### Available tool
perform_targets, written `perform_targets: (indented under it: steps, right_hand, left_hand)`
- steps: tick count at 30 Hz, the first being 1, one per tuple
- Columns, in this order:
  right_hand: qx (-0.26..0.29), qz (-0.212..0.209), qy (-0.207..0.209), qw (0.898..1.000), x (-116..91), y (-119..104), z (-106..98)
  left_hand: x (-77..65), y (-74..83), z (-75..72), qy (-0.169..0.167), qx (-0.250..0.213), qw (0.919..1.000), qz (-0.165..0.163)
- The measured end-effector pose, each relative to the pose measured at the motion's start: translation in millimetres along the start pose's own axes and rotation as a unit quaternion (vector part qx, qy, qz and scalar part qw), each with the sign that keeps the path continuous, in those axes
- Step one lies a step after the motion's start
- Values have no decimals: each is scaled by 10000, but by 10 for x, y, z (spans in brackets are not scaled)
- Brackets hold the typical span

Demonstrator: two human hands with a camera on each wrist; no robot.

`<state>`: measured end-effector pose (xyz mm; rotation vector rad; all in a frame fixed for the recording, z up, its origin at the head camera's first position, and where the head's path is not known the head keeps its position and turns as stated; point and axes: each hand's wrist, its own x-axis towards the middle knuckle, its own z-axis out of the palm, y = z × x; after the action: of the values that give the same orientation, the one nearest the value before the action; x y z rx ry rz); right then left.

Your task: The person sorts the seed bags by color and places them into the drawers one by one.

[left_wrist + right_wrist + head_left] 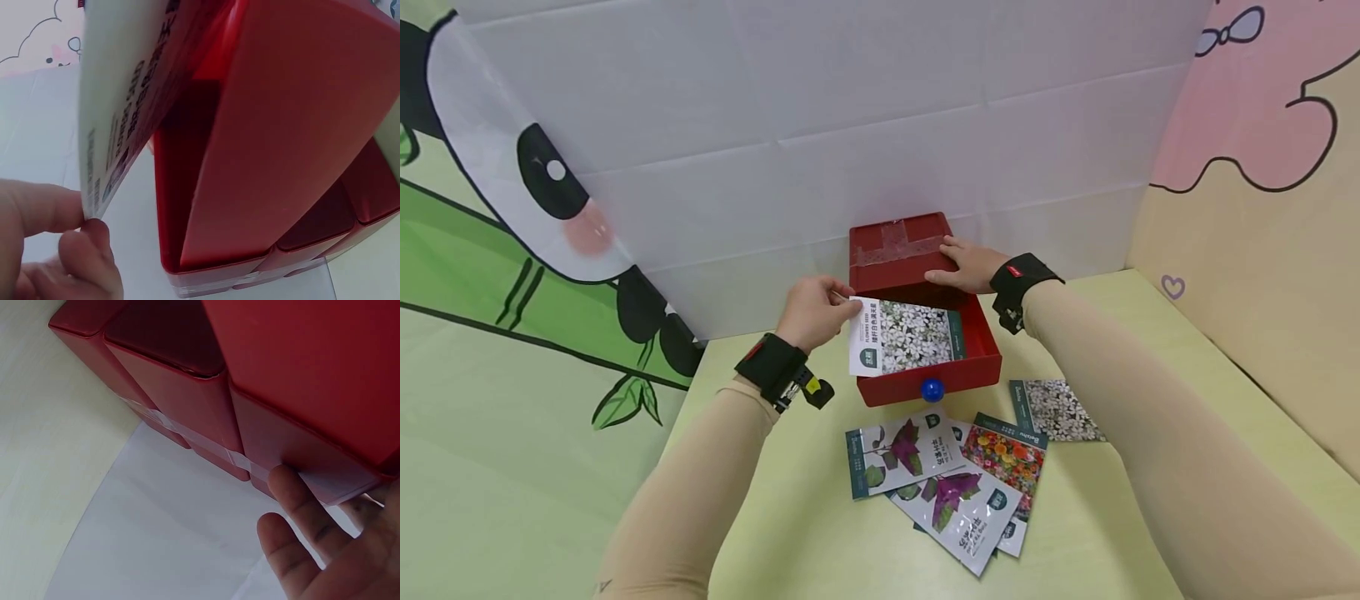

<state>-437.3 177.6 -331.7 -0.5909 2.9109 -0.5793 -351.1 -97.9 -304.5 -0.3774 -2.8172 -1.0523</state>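
Observation:
My left hand (pixel 816 312) pinches the left end of a flower seed packet (pixel 917 337) between thumb and fingers. White blossoms are printed on it, and it lies over the pulled-out red drawer (pixel 985 337) with the blue knob (pixel 932 390). In the left wrist view the packet (pixel 125 106) tilts beside the drawer's wall (pixel 275 125). Behind the drawer stands the red drawer box (pixel 898 262), with clear tape across its top. My right hand (pixel 973 267) touches the right side of that box with fingers extended; its fingers (pixel 306 512) show against the red wall.
In front of the drawer, purple-flower seed packets (pixel 906 450) overlap an orange-and-red flower packet (pixel 1007 458). Another white-flower packet (pixel 1063 408) lies to the right, partly behind my right forearm. A pale wall sheet (pixel 880 142) hangs behind the box.

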Motion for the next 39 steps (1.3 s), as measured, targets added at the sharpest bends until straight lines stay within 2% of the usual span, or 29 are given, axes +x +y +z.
perform_targets:
  steps: [6,13,23,33,39]
  right_hand:
    - [-26,14,-8,10000,2,-8,7]
    - [-50,2,-12,10000,-1,-21,5]
    - [-32,-9,35,10000,-14,-29,-9]
    - [-40,-51,14,10000,-27,-8,9]
    - [24,-30,71,10000,-20,1,28]
  left_hand:
    - [59,-32,77,-62,185,9998,56]
    - [76,5,140,-147,450,9987,184]
    - [97,37,166,-278,877,9957,112]
    - [150,13,272,-419,1437,9887,49]
    - [169,9,318,-457,2028,9777,296]
